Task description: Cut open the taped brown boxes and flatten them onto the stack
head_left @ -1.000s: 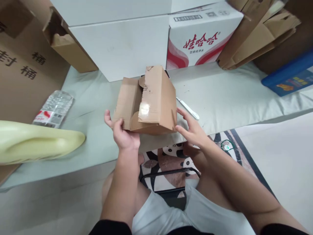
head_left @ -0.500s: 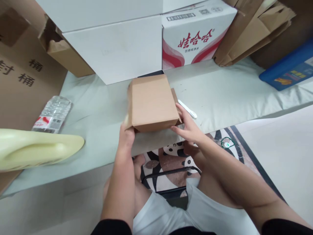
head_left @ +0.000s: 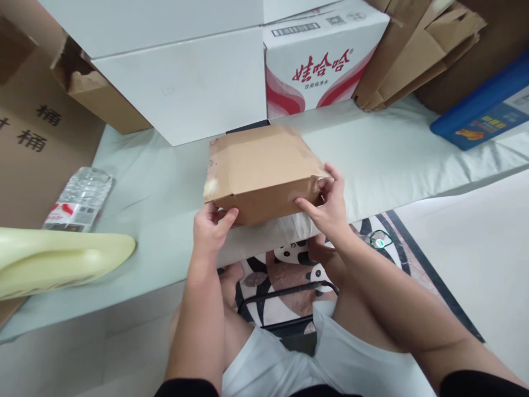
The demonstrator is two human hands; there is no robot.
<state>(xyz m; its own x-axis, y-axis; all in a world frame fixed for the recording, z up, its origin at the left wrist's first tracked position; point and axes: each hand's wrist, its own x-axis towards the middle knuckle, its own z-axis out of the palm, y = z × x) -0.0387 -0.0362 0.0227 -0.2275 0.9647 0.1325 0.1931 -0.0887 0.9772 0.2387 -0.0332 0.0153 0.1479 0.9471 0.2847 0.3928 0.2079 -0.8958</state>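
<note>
A small brown cardboard box (head_left: 260, 160) is at the middle of the cloth-covered surface, its plain broad face up and one long side towards me. My left hand (head_left: 210, 223) grips its near left corner, thumb on the front side and fingers partly hidden at the end. At the near right corner my right hand (head_left: 326, 204) holds on, thumb against the front and fingers around the end flap. The box's left end shows loose flaps with torn, whitish patches. Its underside is hidden, so I cannot tell whether it rests on the cloth.
White cartons (head_left: 185, 94) and a red-and-white carton (head_left: 318, 71) stand behind. On the left lie a water bottle (head_left: 80, 198) and a pale yellow object (head_left: 66, 259). A blue package (head_left: 479, 118) is at right. The cloth's edge (head_left: 372, 218) runs above my knees.
The box has turned and tipped so more of its front side shows, and its flaps spread outwards. My right hand has shifted right with its end. The white slim tool is now out of sight.
</note>
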